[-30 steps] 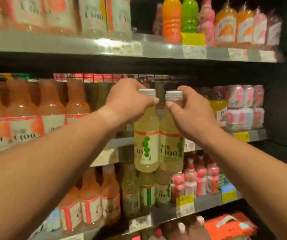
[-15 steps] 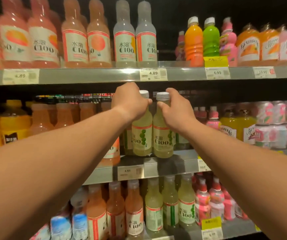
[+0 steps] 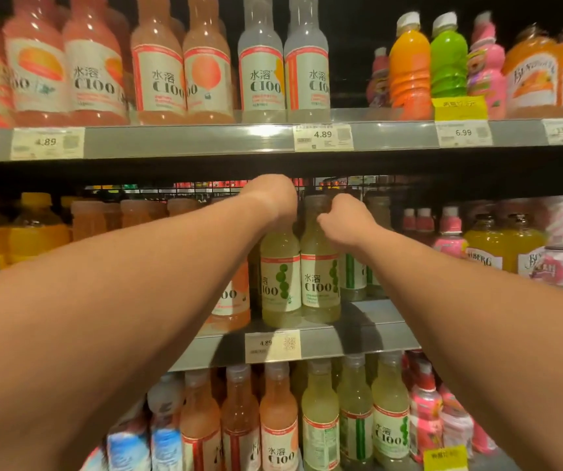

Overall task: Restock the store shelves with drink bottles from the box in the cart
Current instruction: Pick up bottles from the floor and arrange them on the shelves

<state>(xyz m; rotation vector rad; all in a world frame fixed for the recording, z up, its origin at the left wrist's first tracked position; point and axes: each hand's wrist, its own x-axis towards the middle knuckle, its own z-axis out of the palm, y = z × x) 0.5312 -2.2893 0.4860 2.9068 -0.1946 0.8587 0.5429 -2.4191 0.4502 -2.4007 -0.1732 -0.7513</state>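
1. You are standing in a shop, at a drinks aisle.
2. The metal shelves [image 3: 205,141] run in tiers, packed with rows of like bottled drinks [image 3: 157,62].
3. Price tags [image 3: 322,137] reading 4.89 and 6.99 sit in the shelf rails.
4. A yellow promotion label [image 3: 460,107] marks one product.

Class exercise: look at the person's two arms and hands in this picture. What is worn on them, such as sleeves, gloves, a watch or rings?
Nothing worn shows. Both forearms are bare from the picture's edges to the wrists: no sleeves or cuffs in view. The left hand and right hand wear no gloves, and neither wrist carries a watch or band. No rings show, though most fingers are hidden from view.
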